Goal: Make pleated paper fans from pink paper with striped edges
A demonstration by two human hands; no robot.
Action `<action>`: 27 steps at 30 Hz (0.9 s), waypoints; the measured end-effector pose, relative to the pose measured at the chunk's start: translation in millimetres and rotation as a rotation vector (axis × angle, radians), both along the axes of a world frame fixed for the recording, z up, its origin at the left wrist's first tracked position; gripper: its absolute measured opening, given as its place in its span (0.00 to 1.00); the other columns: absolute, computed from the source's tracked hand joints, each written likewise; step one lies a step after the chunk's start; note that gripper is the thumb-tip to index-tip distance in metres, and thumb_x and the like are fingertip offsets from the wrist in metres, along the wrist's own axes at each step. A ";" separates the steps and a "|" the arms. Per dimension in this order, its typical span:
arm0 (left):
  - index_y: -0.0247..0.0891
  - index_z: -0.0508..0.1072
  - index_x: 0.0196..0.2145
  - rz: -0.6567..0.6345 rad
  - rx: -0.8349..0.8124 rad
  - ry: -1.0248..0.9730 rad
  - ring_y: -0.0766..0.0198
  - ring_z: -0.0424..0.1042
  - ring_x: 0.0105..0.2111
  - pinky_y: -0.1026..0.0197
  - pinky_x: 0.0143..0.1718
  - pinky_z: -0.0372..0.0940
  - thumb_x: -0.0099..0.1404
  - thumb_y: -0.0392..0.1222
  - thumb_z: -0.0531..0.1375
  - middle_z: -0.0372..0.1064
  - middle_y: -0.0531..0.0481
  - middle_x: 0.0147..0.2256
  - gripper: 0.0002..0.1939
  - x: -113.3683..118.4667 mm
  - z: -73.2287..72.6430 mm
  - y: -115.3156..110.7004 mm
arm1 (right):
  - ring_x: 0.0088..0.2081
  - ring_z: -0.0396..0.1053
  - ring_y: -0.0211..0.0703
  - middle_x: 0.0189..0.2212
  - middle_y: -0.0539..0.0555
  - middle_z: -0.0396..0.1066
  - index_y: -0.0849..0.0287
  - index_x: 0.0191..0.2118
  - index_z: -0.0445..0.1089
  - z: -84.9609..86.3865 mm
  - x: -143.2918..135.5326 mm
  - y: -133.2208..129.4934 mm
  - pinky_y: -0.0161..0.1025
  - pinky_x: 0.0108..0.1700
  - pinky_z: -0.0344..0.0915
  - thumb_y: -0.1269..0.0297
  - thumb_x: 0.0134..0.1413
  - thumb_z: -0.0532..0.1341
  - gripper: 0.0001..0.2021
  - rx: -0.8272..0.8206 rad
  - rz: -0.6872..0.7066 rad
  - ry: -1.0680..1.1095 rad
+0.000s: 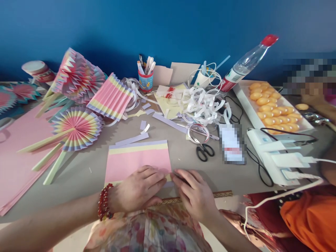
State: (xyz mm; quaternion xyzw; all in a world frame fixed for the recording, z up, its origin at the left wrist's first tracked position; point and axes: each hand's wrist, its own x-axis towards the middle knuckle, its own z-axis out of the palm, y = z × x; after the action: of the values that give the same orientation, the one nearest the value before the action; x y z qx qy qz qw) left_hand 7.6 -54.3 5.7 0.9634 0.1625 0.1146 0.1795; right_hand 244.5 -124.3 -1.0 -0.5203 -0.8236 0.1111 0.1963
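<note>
A pink sheet of paper (pixel 139 160) with yellow and lilac stripes lies before me at the table's near edge. My left hand (pixel 138 187), with a red bead bracelet at the wrist, rests over its near part, fingers bent down together on the paper and thumb toward me. At the sheet's near right corner, my right hand (pixel 193 192) has curled fingers closed on the paper's edge. Both hands partly cover that edge. A pleated round paper fan (pixel 78 127) with sticks lies to the left. Black-handled scissors (pixel 205 152) lie beyond my right hand.
Large pink sheets (pixel 19 154) cover the left side. Behind are more pleated paper (pixel 111 96), a pen cup (pixel 146 80), curled white strips (pixel 202 103) and a leaning bottle (pixel 246 64). Rightward are a phone (pixel 232 143), power strip (pixel 274 157), box of yellow capsules (pixel 273 105) and another person.
</note>
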 end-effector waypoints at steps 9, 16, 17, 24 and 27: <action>0.32 0.66 0.54 0.007 0.006 0.003 0.52 0.67 0.49 0.50 0.55 0.62 0.66 0.47 0.58 0.68 0.38 0.51 0.22 -0.8 -2.0 0.1 | 0.48 0.67 0.49 0.49 0.58 0.72 0.56 0.56 0.69 2.7 4.5 -0.9 0.47 0.47 0.70 0.76 0.59 0.53 0.21 0.010 0.055 0.081; 0.33 0.66 0.53 0.016 -0.033 -0.010 0.52 0.68 0.49 0.49 0.54 0.62 0.67 0.47 0.57 0.69 0.38 0.50 0.21 -0.5 -1.1 1.4 | 0.47 0.66 0.51 0.51 0.57 0.71 0.54 0.50 0.72 3.9 6.4 -3.4 0.49 0.46 0.69 0.70 0.60 0.57 0.15 -0.025 0.046 0.022; 0.33 0.64 0.55 0.012 -0.036 -0.023 0.52 0.68 0.50 0.49 0.54 0.63 0.67 0.47 0.57 0.69 0.37 0.51 0.22 -1.0 -0.9 2.0 | 0.48 0.67 0.50 0.51 0.56 0.71 0.54 0.51 0.71 5.1 7.7 -2.0 0.48 0.48 0.69 0.70 0.60 0.57 0.15 -0.057 0.035 0.083; 0.35 0.34 0.68 -0.016 -0.088 -0.170 0.54 0.68 0.51 0.47 0.52 0.64 0.69 0.35 0.52 0.71 0.36 0.49 0.38 -5.7 -2.0 4.0 | 0.48 0.68 0.56 0.47 0.62 0.71 0.60 0.64 0.55 7.5 -11.4 1.7 0.52 0.48 0.69 0.58 0.56 0.63 0.32 -0.052 -0.077 0.092; 0.37 0.32 0.68 -0.022 -0.081 -0.169 0.55 0.68 0.50 0.48 0.52 0.63 0.68 0.33 0.51 0.73 0.38 0.47 0.39 -5.3 -3.1 3.3 | 0.44 0.69 0.54 0.43 0.61 0.72 0.60 0.61 0.59 7.3 -23.4 6.4 0.51 0.46 0.69 0.60 0.56 0.62 0.28 -0.046 -0.079 0.085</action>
State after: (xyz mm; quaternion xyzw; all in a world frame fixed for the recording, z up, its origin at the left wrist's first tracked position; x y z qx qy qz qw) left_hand 2.3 -51.0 2.6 0.9441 0.1408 0.1869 0.2324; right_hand 221.1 -117.9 6.3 -0.5517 -0.7905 0.1444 0.2233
